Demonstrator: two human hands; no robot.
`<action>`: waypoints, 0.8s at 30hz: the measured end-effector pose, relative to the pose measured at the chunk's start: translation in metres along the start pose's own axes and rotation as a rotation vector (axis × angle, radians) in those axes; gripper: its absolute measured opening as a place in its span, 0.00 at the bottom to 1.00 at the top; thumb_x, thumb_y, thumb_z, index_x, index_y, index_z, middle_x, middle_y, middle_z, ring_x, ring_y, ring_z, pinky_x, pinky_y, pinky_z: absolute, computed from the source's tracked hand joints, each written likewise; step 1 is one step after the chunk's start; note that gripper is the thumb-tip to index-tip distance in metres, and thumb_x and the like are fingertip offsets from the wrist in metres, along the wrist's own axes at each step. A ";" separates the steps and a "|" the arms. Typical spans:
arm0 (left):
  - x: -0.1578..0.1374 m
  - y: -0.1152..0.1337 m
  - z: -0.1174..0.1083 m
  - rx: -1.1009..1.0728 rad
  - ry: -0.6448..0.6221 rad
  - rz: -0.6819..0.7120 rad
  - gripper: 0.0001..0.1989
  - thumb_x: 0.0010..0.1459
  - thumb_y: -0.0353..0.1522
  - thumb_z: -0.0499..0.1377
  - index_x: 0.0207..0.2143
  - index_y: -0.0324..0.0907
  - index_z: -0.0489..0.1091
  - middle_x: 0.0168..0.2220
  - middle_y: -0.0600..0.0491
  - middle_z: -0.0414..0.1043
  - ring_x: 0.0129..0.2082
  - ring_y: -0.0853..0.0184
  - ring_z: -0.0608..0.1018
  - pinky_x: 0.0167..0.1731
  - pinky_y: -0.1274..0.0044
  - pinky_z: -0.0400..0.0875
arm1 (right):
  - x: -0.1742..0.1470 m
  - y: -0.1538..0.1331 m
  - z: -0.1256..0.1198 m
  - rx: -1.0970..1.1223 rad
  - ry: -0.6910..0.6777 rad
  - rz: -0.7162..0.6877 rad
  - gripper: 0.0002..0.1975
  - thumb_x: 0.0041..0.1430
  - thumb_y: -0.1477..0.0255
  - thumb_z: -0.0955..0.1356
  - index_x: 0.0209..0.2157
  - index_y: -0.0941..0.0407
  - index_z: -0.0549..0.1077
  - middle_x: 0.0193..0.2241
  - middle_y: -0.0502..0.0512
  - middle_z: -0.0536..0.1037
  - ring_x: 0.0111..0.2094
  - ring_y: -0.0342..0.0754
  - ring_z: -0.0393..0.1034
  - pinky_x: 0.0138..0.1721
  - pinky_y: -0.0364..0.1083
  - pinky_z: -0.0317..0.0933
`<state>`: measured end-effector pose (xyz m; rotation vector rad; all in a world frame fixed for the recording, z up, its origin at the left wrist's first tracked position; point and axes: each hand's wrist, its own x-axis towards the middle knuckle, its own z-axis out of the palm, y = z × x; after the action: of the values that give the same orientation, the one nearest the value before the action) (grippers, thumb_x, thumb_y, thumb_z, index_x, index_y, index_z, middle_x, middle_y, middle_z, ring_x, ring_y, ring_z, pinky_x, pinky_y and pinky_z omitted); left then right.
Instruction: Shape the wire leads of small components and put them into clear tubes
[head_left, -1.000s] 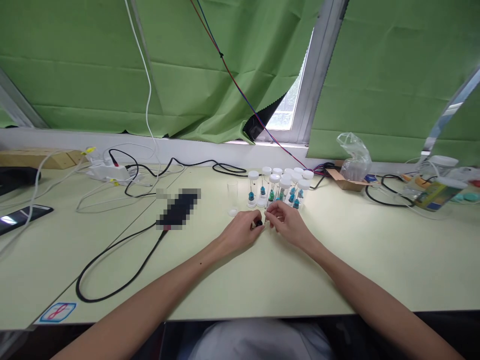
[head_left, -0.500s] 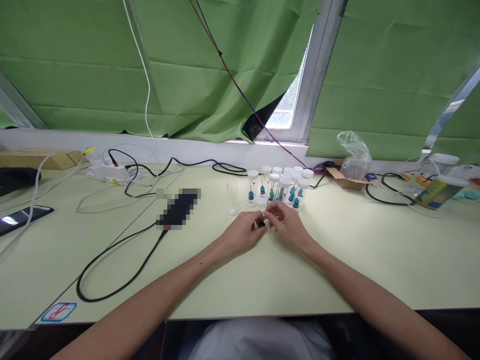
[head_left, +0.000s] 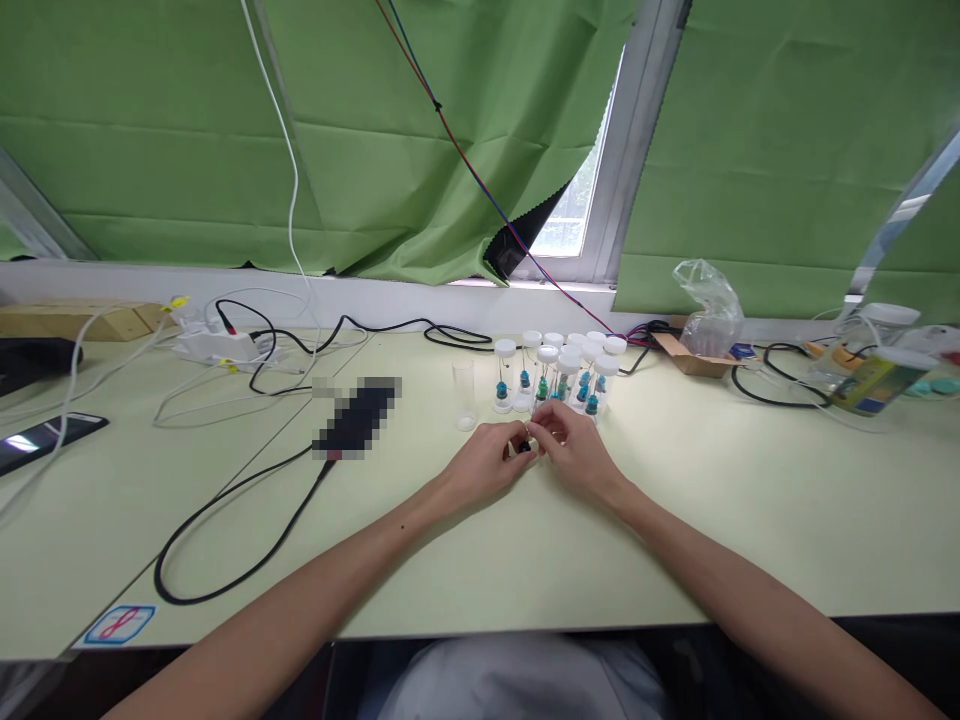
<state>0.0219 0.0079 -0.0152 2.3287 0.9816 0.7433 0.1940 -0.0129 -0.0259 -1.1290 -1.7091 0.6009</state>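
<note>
Nearest: pale shirt (head_left: 517,685) at the edge of the table (head_left: 750,500). Sticker (head_left: 120,624) with a red mark at the near left corner.

Both hands work close together mid-table, fingertips nearly meeting. Left hand (head_left: 484,460) curls, thumb and fingers gripping a small black piece (head_left: 524,447), just above or on the tabletop; cannot tell which. Right hand (head_left: 576,445) has its fingertips drawn together right beside the piece; what lies between them is too small to tell.

Beyond the left hand, a clear tube (head_left: 464,395) stands upright. Behind the right hand, a tight cluster of white-capped tubes (head_left: 570,354), blue and green pieces on thin stems inside. Blurred dark object (head_left: 356,418) with a black cable well left.

Farther right: cardboard box (head_left: 697,362), clear plastic bag (head_left: 709,310) above it. Farthest: green curtain (head_left: 450,170), window (head_left: 570,220) showing at its lifted corner.
</note>
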 end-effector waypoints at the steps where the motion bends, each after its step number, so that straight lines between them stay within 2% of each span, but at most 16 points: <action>1: 0.000 0.000 0.000 0.000 0.000 0.002 0.07 0.59 0.34 0.57 0.34 0.42 0.73 0.31 0.54 0.76 0.27 0.68 0.73 0.27 0.76 0.63 | 0.000 0.000 0.000 -0.004 0.000 -0.002 0.08 0.63 0.64 0.66 0.35 0.54 0.69 0.30 0.52 0.75 0.29 0.46 0.70 0.30 0.45 0.64; 24: 0.001 -0.011 0.000 0.084 0.040 -0.004 0.05 0.59 0.32 0.57 0.36 0.43 0.72 0.33 0.54 0.77 0.26 0.68 0.72 0.28 0.76 0.63 | -0.001 -0.006 -0.001 -0.103 -0.055 -0.025 0.08 0.65 0.67 0.63 0.34 0.54 0.70 0.25 0.49 0.75 0.26 0.45 0.67 0.29 0.43 0.60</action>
<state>0.0173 0.0155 -0.0214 2.3908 1.0533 0.7639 0.1922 -0.0171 -0.0212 -1.1708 -1.8164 0.5370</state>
